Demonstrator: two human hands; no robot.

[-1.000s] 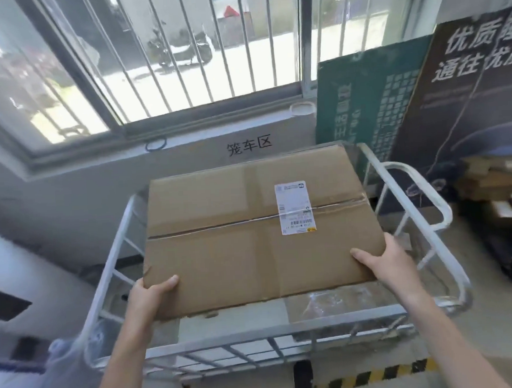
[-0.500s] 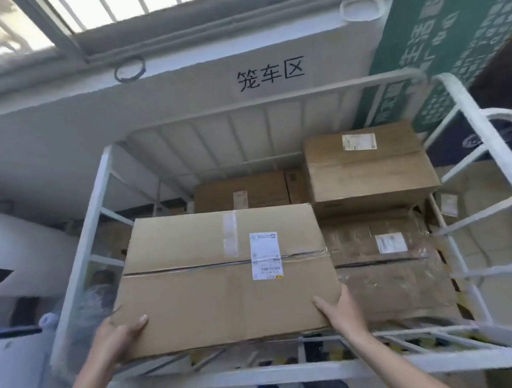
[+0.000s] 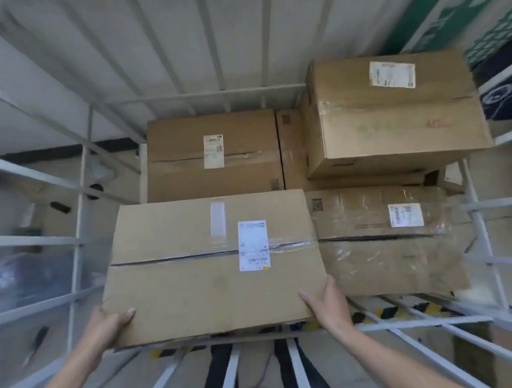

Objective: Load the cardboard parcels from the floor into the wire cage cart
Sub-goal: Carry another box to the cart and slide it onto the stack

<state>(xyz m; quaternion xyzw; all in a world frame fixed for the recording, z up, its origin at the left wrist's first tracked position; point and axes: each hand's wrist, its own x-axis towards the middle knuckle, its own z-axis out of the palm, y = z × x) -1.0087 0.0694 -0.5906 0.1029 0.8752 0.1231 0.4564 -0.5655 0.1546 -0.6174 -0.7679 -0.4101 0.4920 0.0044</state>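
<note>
I hold a flat cardboard parcel (image 3: pixel 193 274) with a white label, low inside the white wire cage cart (image 3: pixel 76 185), at its front left. My left hand (image 3: pixel 110 323) grips the parcel's near left corner, thumb on top. My right hand (image 3: pixel 328 302) grips its near right corner. Whether the parcel rests on anything beneath cannot be seen. Behind it lies a brown parcel (image 3: pixel 212 169). To its right lies a tape-wrapped parcel (image 3: pixel 400 254), and a taller parcel (image 3: pixel 393 121) sits stacked at the back right.
White cage bars (image 3: pixel 482 241) close in the left, right and back sides. The cart's near rail (image 3: pixel 404 325) crosses below the parcel. A green sign (image 3: pixel 435 21) leans outside at the upper right. Yellow-black floor tape (image 3: pixel 385 313) shows through the bars.
The parcel went from above the cart's rim down into the cage, beside the stacked parcels. My view tilted down and closer. Both hands kept their grip on the near corners.
</note>
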